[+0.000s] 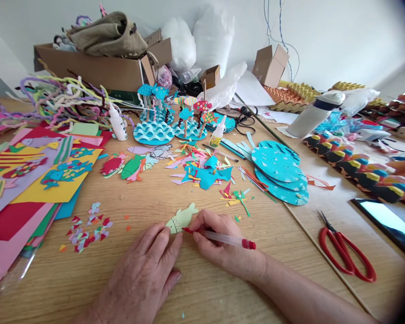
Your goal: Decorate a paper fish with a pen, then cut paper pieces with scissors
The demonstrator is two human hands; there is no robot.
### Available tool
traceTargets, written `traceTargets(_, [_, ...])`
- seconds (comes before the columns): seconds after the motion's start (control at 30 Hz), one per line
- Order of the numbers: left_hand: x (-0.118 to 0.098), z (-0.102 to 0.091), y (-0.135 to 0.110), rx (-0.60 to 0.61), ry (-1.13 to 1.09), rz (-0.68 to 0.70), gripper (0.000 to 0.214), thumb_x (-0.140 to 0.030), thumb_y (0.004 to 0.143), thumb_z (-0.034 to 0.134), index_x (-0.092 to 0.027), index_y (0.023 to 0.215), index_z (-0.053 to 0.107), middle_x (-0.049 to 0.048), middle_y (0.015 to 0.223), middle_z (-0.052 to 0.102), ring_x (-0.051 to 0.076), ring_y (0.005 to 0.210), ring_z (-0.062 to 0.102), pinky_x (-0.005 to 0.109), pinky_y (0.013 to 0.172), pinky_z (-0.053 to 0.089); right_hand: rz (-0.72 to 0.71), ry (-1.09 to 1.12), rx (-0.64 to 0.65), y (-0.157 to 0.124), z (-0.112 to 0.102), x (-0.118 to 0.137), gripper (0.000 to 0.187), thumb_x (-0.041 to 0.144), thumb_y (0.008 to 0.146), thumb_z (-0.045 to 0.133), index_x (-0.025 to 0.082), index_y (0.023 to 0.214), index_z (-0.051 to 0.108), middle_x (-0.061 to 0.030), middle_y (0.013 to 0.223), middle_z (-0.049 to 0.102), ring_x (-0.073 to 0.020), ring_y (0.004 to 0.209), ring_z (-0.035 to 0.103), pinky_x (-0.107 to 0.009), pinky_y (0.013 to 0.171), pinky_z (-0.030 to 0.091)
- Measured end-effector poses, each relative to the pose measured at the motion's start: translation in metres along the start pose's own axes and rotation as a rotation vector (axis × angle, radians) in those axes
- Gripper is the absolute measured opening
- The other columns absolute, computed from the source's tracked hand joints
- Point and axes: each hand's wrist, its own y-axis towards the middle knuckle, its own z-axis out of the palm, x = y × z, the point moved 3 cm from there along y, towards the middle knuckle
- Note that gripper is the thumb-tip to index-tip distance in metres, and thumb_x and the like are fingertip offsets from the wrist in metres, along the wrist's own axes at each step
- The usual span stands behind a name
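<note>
A pale green paper fish (179, 220) lies on the table, with a band of dark scalloped scales drawn behind its head. My left hand (148, 265) rests palm down, fingers stretched out, its fingertips on the fish's head and lower edge. Between the closed thumb and fingers of my right hand (222, 245) is a red pen (227, 239) with a clear barrel. Its tip is at the fish's lower edge, and the right fingers partly cover the tail side.
Paper scraps (202, 168), cut paper fish (131, 167) and small confetti pieces (89, 229) lie around. Coloured sheets (30, 220) are stacked left. Red-handled scissors (344, 252), a thin stick (317, 243), a phone (384, 220) and blue discs (280, 175) lie right. Glue bottles (218, 132) stand behind.
</note>
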Motion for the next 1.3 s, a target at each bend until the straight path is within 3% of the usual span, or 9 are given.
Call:
traceTargets(0.6, [0.0003, -0.0007, 0.0005, 0.005, 0.019, 0.031, 0.037, -0.021, 0.082, 0.046, -0.013, 0.117, 0.052, 0.0108, 0.11, 0.057, 0.027, 0.106, 0.05, 0.039, 0.086, 0.048, -0.025, -0.026, -0.061, -0.0008, -0.0007, -0.001, 0.013, 0.007, 0.068, 0.045, 0.02, 0.069, 0.048, 0.0054, 0.056, 0.05, -0.0072, 0.045, 0.042, -0.017, 0.044, 0.03])
traceTargets(0.93, [-0.0008, -0.0042, 0.0019, -0.014, 0.068, 0.045, 0.037, -0.02, 0.082, 0.044, -0.012, 0.116, 0.053, 0.0105, 0.106, 0.059, 0.026, 0.105, 0.051, 0.037, 0.084, 0.049, 0.003, 0.097, -0.045, -0.0005, -0.0029, 0.0003, 0.009, 0.012, 0.074, 0.045, 0.02, 0.074, 0.047, 0.0052, 0.057, 0.049, -0.0076, 0.045, 0.042, -0.017, 0.044, 0.033])
traceTargets(1.3, [0.0, -0.0016, 0.0015, -0.003, 0.068, 0.05, 0.04, -0.023, 0.079, 0.048, -0.014, 0.117, 0.053, 0.0097, 0.109, 0.058, 0.026, 0.105, 0.051, 0.037, 0.083, 0.05, -0.024, 0.047, -0.011, -0.0001, -0.001, 0.0025, 0.011, 0.01, 0.074, 0.045, 0.02, 0.076, 0.048, 0.0054, 0.057, 0.048, -0.0079, 0.047, 0.043, -0.017, 0.045, 0.033])
